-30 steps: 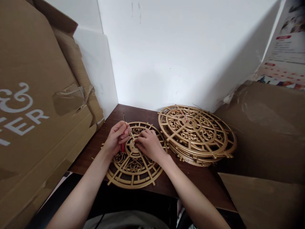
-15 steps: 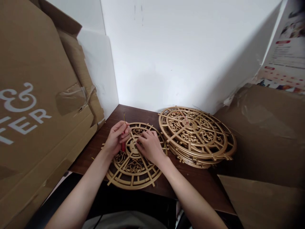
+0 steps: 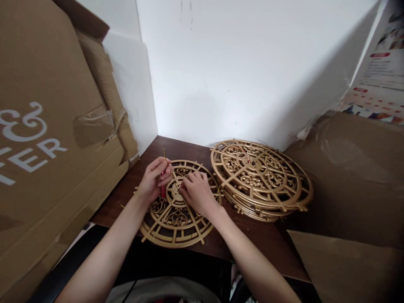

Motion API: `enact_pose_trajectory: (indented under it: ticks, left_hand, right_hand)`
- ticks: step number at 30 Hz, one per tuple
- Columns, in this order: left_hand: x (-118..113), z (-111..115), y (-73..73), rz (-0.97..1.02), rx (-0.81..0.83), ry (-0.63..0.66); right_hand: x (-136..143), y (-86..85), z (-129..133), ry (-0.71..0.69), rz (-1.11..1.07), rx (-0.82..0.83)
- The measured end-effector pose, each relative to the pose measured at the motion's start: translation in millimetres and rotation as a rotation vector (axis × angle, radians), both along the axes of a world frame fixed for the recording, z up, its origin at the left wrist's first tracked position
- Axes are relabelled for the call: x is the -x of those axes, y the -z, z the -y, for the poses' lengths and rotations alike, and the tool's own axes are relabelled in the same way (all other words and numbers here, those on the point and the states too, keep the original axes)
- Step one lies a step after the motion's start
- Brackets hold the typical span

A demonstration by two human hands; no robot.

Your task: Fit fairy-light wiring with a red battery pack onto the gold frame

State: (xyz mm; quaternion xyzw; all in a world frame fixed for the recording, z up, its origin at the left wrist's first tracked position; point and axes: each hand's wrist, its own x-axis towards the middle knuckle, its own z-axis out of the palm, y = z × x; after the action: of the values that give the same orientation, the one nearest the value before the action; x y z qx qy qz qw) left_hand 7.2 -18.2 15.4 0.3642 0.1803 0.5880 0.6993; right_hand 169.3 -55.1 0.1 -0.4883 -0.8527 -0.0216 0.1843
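Note:
A round gold openwork disc with scrollwork and spokes lies flat on the dark brown table, under both hands. My left hand is closed over its left side, thumb and fingertips pinching a thin wire that points upward. A red tool handle shows below the same fingers; its working end is hidden. My right hand rests over the right of the hub with its fingers curled down at the centre. Those fingertips are partly hidden, and what they grip is unclear. A thin strand runs from the left fingers toward the hub.
On the right stands a stack of similar gold discs, with thin wires at the top hub. Cardboard boxes close in on the left and right. A white wall rises behind the table.
The view has shifted very slightly. Both hands keep nearly the same places at the disc, with the wire and red handle still in the left.

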Motion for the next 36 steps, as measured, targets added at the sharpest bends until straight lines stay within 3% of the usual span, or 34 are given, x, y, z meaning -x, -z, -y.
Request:
enact_pose_trajectory:
  ticks: [6, 23, 30, 36]
  left_hand:
    - [-0.4, 0.3, -0.4, -0.002, 0.002, 0.003]
    - [0.2, 0.6, -1.6, -0.009, 0.014, -0.001]
    - [0.1, 0.3, -1.7, -0.005, 0.024, -0.004]
    - [0.8, -0.5, -1.7, 0.008, 0.034, 0.002]
  right_hand:
    - [1.3, 3.7, 1.9, 0.054, 0.007, 0.043]
    - [-7.4, -1.4, 3.5, 0.037, -0.112, 0.155]
    - [-4.6, 3.0, 0.2, 0.056, -0.226, 0.268]
    - [-7.8, -6.0, -4.0, 0.088, -0.391, 0.354]
